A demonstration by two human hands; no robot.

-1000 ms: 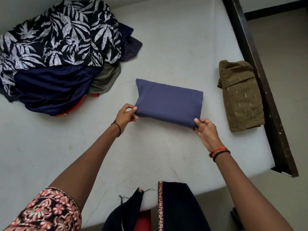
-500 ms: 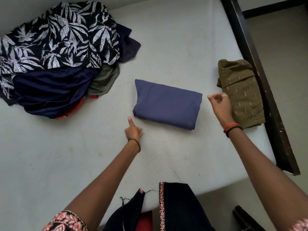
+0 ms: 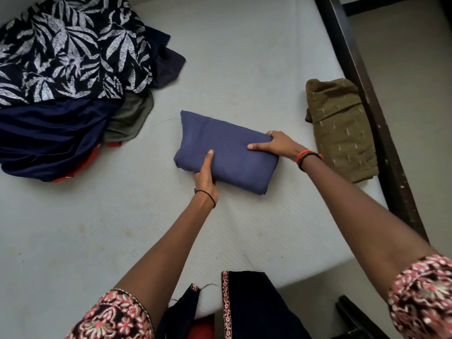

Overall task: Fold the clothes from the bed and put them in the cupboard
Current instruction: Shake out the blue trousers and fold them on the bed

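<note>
A folded blue cloth [image 3: 227,145] lies in the middle of the white mattress [image 3: 220,57]. My left hand [image 3: 205,178] grips its near edge, thumb on top and fingers under the fold. My right hand [image 3: 278,144] grips the right end, thumb lying across the top and fingers curled over the far edge. A folded olive-brown garment [image 3: 340,133] lies to the right, near the mattress edge. A heap of unfolded clothes [image 3: 71,77] with a leaf-print piece on top sits at the back left.
A dark wooden bed frame rail [image 3: 367,101] runs along the mattress's right side, with bare floor [image 3: 411,69] beyond it. My own dark garment with a patterned border [image 3: 247,307] hangs at the near mattress edge.
Both hands let go of the blue cloth half a second ago and lifted off it. They have now come back down and taken hold of it again, left at the near edge, right at the right end.
</note>
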